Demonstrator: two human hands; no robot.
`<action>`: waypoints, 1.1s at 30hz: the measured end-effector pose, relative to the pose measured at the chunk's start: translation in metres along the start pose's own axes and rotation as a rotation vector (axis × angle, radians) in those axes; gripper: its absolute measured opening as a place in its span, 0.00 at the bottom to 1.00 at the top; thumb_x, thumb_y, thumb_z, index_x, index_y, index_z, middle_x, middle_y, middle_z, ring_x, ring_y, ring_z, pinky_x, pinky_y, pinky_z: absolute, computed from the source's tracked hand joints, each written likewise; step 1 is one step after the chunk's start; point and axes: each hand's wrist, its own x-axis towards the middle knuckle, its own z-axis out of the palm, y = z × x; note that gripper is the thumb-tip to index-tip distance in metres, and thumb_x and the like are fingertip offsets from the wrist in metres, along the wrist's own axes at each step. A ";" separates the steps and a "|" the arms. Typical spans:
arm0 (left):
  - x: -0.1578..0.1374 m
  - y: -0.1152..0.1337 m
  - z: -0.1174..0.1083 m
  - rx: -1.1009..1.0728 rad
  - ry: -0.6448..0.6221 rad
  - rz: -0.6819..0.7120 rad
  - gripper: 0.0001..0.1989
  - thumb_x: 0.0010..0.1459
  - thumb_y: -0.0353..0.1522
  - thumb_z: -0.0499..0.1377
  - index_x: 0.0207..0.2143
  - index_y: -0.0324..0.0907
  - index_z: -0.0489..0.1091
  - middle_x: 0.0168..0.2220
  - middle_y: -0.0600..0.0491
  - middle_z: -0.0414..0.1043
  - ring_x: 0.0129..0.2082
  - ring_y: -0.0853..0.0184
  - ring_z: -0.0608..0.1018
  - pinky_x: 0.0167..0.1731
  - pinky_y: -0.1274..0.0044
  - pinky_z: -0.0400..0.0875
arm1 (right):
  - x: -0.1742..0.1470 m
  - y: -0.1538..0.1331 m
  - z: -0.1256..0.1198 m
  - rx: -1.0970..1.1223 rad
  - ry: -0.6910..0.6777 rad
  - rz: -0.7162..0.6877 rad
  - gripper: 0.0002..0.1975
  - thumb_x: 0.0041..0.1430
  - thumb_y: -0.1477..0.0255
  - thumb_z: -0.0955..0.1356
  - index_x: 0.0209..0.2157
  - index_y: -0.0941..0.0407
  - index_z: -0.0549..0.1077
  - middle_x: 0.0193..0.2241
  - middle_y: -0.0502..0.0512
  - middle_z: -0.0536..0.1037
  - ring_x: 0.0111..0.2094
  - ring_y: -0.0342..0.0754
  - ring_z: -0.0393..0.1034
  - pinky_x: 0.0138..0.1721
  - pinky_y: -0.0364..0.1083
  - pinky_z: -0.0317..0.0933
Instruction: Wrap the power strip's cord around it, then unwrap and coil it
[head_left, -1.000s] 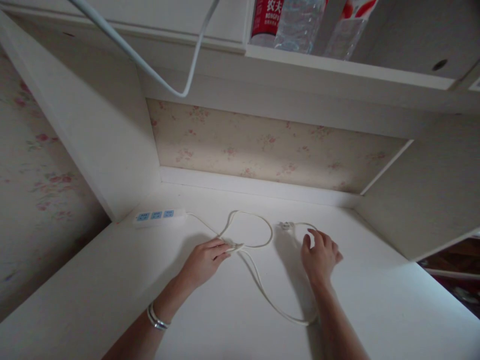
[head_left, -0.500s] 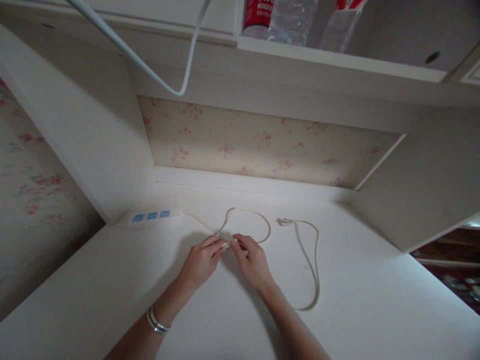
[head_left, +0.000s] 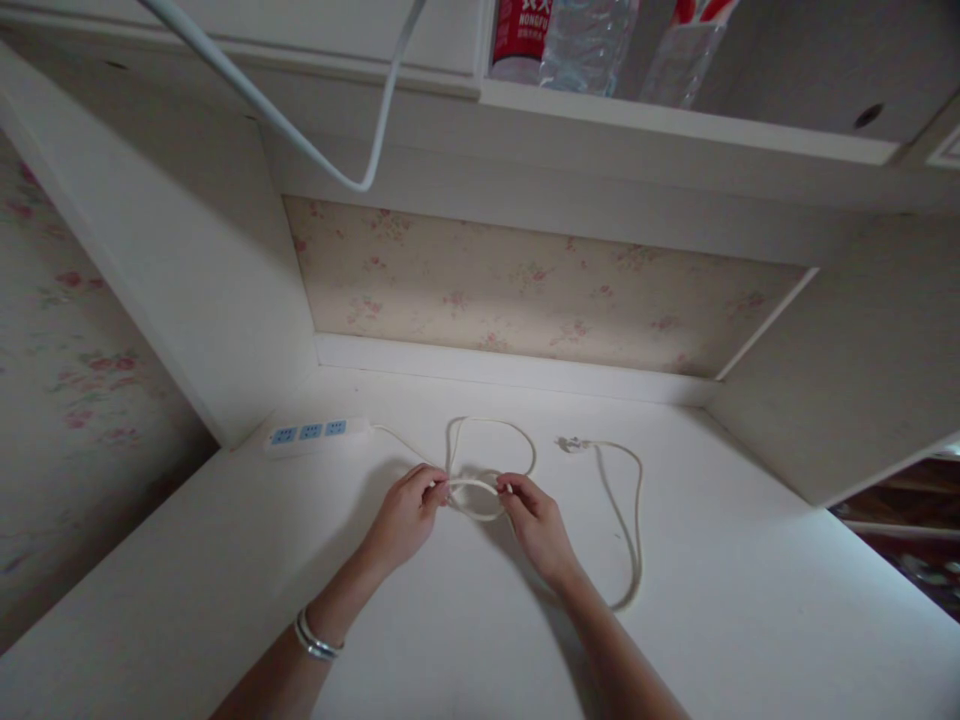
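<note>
A white power strip [head_left: 309, 434] with blue socket faces lies at the left of the white desk. Its pale power cord [head_left: 477, 484] runs right to my hands, where part of it curves into a small loop between them. My left hand [head_left: 411, 508] pinches the cord at the loop's left side. On the right side, my right hand [head_left: 529, 512] is closed on the cord with thumb and fingers. A wider bend of cord lies behind the hands. The plug [head_left: 573, 445] rests on the desk to the right, its cord curving back under my right forearm.
Overhead, a shelf [head_left: 690, 122] holds a red-labelled bottle [head_left: 520, 35] and clear plastic containers [head_left: 585, 50]. A bent white bar [head_left: 300, 145] hangs across the upper left. Side panels [head_left: 847, 370] and a floral-papered back wall [head_left: 525, 285] enclose the desk.
My hands have moved apart, the right one shifting rightward. A loop of cord now shows between them. The strip and plug lie where they were; the view has shifted slightly.
</note>
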 end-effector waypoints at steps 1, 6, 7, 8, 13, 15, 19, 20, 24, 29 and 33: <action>0.002 -0.003 -0.002 -0.033 0.044 -0.041 0.11 0.60 0.38 0.52 0.35 0.41 0.70 0.32 0.52 0.72 0.31 0.67 0.76 0.33 0.78 0.68 | 0.000 0.000 -0.001 -0.003 0.004 0.005 0.13 0.55 0.66 0.62 0.37 0.56 0.73 0.30 0.52 0.74 0.29 0.45 0.64 0.31 0.42 0.57; 0.010 -0.006 -0.018 -0.129 0.119 -0.189 0.15 0.58 0.43 0.52 0.32 0.41 0.69 0.29 0.53 0.72 0.32 0.65 0.74 0.34 0.77 0.66 | 0.000 0.001 -0.002 -0.037 -0.007 0.031 0.12 0.55 0.67 0.61 0.37 0.56 0.72 0.27 0.50 0.72 0.25 0.44 0.62 0.26 0.41 0.56; 0.010 -0.004 -0.021 -0.112 0.087 -0.197 0.16 0.59 0.44 0.51 0.29 0.41 0.68 0.27 0.54 0.71 0.30 0.66 0.73 0.32 0.77 0.65 | 0.000 0.001 -0.002 -0.043 -0.011 0.028 0.12 0.55 0.68 0.61 0.37 0.56 0.71 0.26 0.50 0.72 0.25 0.44 0.62 0.26 0.41 0.56; 0.010 -0.001 -0.024 -0.091 0.046 -0.201 0.18 0.59 0.45 0.50 0.26 0.41 0.67 0.24 0.55 0.69 0.27 0.67 0.72 0.30 0.78 0.64 | -0.001 0.001 -0.001 -0.046 -0.016 0.021 0.12 0.56 0.68 0.60 0.37 0.56 0.71 0.26 0.50 0.72 0.25 0.44 0.62 0.26 0.41 0.56; 0.005 0.017 -0.027 -0.066 -0.147 -0.179 0.23 0.60 0.46 0.48 0.20 0.40 0.65 0.19 0.57 0.65 0.21 0.70 0.66 0.23 0.80 0.58 | -0.004 -0.001 0.001 -0.045 -0.058 -0.048 0.13 0.57 0.69 0.60 0.38 0.57 0.72 0.27 0.50 0.72 0.25 0.43 0.62 0.26 0.41 0.57; 0.001 0.023 -0.024 -0.082 -0.214 -0.150 0.21 0.59 0.45 0.50 0.23 0.40 0.68 0.21 0.57 0.67 0.22 0.71 0.67 0.22 0.81 0.57 | -0.005 -0.004 0.001 -0.058 -0.095 -0.074 0.13 0.57 0.69 0.60 0.39 0.57 0.72 0.29 0.52 0.74 0.27 0.44 0.64 0.28 0.42 0.58; -0.004 0.029 -0.015 -0.031 -0.257 -0.045 0.15 0.58 0.41 0.53 0.32 0.41 0.73 0.27 0.55 0.72 0.27 0.69 0.71 0.26 0.81 0.61 | -0.006 -0.008 0.001 -0.115 -0.162 -0.125 0.13 0.60 0.68 0.60 0.39 0.56 0.73 0.35 0.53 0.76 0.34 0.45 0.67 0.35 0.43 0.60; -0.005 0.028 -0.013 0.002 -0.241 -0.025 0.14 0.59 0.40 0.53 0.31 0.41 0.73 0.27 0.54 0.73 0.27 0.69 0.71 0.27 0.81 0.62 | -0.006 -0.007 0.002 -0.130 -0.165 -0.135 0.13 0.60 0.68 0.60 0.39 0.56 0.74 0.35 0.53 0.76 0.35 0.46 0.67 0.35 0.43 0.61; 0.000 0.019 -0.014 0.048 -0.056 -0.009 0.15 0.60 0.40 0.51 0.30 0.41 0.72 0.28 0.54 0.72 0.29 0.68 0.72 0.30 0.80 0.64 | -0.005 0.001 0.003 -0.206 -0.115 -0.147 0.14 0.59 0.70 0.60 0.42 0.56 0.73 0.35 0.54 0.76 0.32 0.45 0.68 0.31 0.42 0.61; 0.009 0.000 -0.040 0.004 0.431 -0.187 0.15 0.58 0.42 0.52 0.30 0.41 0.70 0.23 0.56 0.68 0.26 0.69 0.71 0.27 0.80 0.63 | 0.000 0.009 -0.006 -0.427 -0.084 -0.254 0.15 0.57 0.74 0.60 0.43 0.56 0.73 0.34 0.55 0.76 0.35 0.46 0.68 0.36 0.44 0.62; 0.017 -0.024 -0.056 -0.155 0.614 -0.317 0.14 0.54 0.41 0.54 0.34 0.39 0.70 0.28 0.54 0.70 0.27 0.69 0.72 0.27 0.79 0.65 | 0.005 0.013 -0.014 -0.653 -0.031 -0.270 0.15 0.56 0.76 0.61 0.43 0.53 0.73 0.36 0.55 0.77 0.39 0.50 0.68 0.42 0.48 0.60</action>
